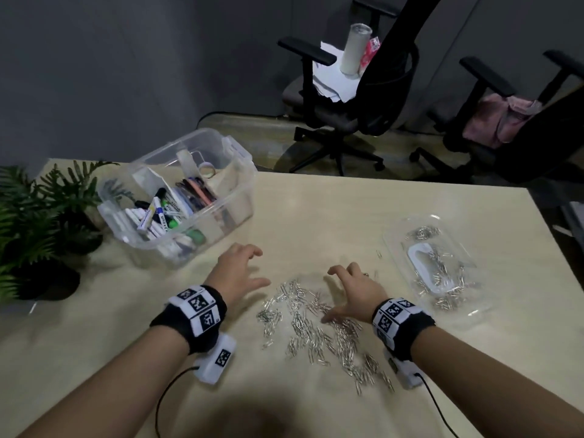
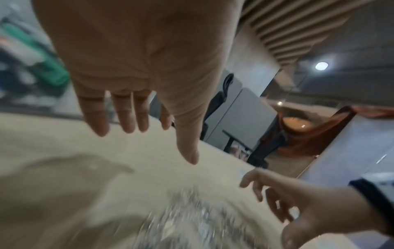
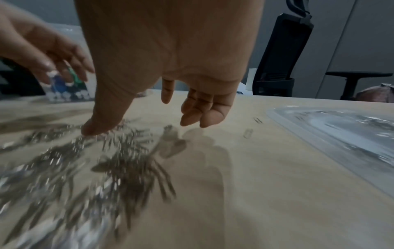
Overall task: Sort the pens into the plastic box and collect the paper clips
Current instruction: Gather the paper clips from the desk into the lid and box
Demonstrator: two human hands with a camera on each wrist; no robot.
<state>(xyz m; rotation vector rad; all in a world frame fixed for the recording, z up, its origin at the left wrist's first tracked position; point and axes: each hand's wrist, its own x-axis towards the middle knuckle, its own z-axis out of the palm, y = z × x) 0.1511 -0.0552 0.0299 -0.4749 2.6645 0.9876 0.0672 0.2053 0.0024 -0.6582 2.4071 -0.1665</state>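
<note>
Evidently light, slippery, loose: paper clips scattered beside clear tray. Left hand and right hand spread, holding nothing. Best raked together, then scooped from beneath.

A loose heap of small silver metal paper clips lies spread flat on the bench. Left of and beyond the heap, the clear plastic box stands upright, holding assorted pens and markers.
</note>
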